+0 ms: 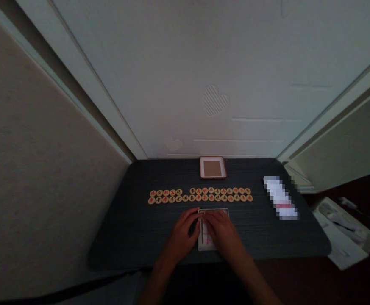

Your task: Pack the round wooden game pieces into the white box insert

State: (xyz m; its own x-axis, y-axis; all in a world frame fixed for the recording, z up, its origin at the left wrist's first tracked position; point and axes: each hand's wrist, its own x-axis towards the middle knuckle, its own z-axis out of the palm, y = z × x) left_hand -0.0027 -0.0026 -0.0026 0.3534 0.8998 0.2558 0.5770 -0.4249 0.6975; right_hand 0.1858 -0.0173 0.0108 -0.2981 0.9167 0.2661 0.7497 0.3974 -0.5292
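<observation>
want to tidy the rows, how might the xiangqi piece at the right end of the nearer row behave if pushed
The xiangqi piece lies flat, marked face up, so it would probably slide rather than roll. It looks small beside the right hand, so it is likely light. Pushed leftward, it may bump its close neighbor.
</observation>
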